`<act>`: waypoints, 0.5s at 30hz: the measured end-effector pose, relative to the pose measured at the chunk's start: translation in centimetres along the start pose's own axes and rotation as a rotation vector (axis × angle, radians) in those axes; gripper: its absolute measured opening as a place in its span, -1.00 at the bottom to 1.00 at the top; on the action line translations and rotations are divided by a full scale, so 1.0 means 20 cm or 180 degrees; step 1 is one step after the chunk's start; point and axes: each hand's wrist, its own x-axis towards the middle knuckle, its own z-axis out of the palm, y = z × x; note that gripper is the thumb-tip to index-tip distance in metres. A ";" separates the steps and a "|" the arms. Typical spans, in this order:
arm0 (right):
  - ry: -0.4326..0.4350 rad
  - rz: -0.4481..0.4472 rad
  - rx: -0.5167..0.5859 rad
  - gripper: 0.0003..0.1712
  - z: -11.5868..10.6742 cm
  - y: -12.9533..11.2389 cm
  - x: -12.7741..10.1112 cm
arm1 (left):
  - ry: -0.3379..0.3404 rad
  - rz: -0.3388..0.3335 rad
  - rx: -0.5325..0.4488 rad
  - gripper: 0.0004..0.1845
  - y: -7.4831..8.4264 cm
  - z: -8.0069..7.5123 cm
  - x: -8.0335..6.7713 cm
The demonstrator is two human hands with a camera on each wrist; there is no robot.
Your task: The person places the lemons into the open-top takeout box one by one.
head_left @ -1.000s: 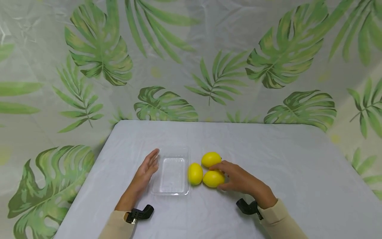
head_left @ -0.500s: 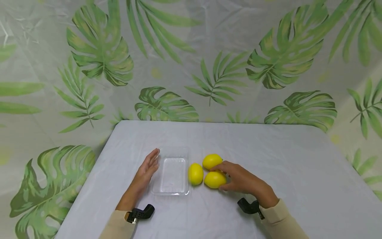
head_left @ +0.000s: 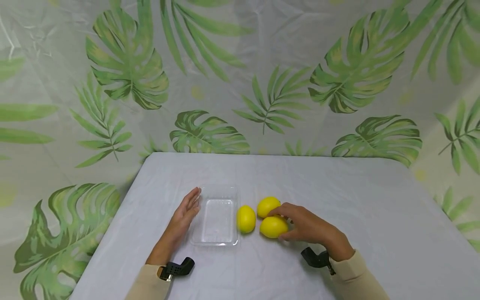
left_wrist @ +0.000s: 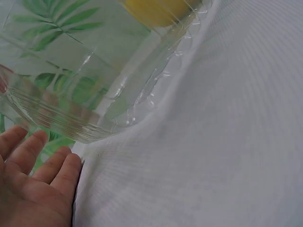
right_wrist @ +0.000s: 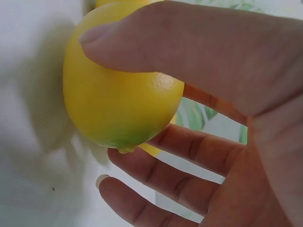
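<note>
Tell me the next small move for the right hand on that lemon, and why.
Probably lift the nearest lemon off the white cloth. The right hand already has thumb and fingers curled round it, while the left hand rests flat beside the clear tray, which holds nothing. Two other lemons lie close, so rise straight up.

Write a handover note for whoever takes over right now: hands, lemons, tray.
Right hand: thumb and fingers curled round the near lemon, which is on the table.
Left hand: open, flat against the left side of the clear tray.
Other two lemons: middle lemon just right of the tray, far lemon behind the held one.
Done: nothing in the tray.
Left: all three lemons are outside it.
</note>
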 end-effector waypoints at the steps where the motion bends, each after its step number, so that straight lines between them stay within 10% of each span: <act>1: 0.0000 -0.0002 0.0003 -0.39 0.00 0.00 0.00 | 0.0001 -0.0001 -0.0006 -0.38 0.00 0.00 0.00; 15: -0.0088 0.0059 0.0008 -0.40 -0.03 0.00 -0.02 | 0.0000 -0.0031 -0.0022 -0.38 -0.01 0.00 0.00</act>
